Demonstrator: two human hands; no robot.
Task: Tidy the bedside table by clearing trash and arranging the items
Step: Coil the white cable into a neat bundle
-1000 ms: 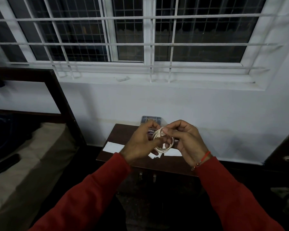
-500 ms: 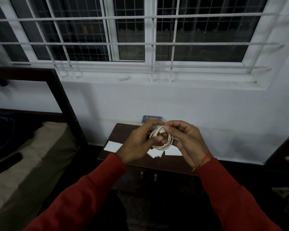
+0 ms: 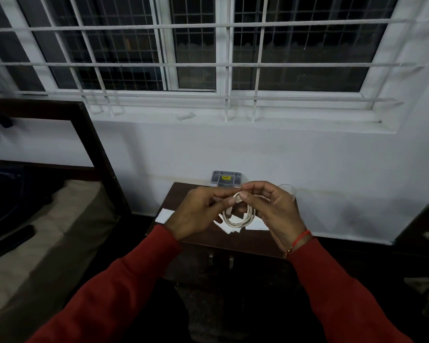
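A coiled white cable [image 3: 240, 217] hangs in the air above the dark wooden bedside table [image 3: 208, 240]. My left hand [image 3: 196, 214] pinches the top of the coil from the left. From the right, my right hand [image 3: 273, 210] pinches the same spot, thumbs almost touching. White paper scraps [image 3: 162, 216] lie on the table under and beside my hands, partly hidden. A grey box with a yellow label [image 3: 226, 178] stands at the table's back edge, and a clear glass [image 3: 288, 188] peeks out behind my right hand.
A bed with a beige sheet [image 3: 50, 233] and dark wooden headboard [image 3: 97, 154] lies to the left, with a dark remote-like object [image 3: 14, 237] on it. The white wall and barred window [image 3: 196, 58] rise behind the table. A dark cabinet [image 3: 421, 224] is at the right edge.
The coil has dropped to hang lower from my fingertips, and both hands have shifted their pinch to its top. The view has tilted slightly.
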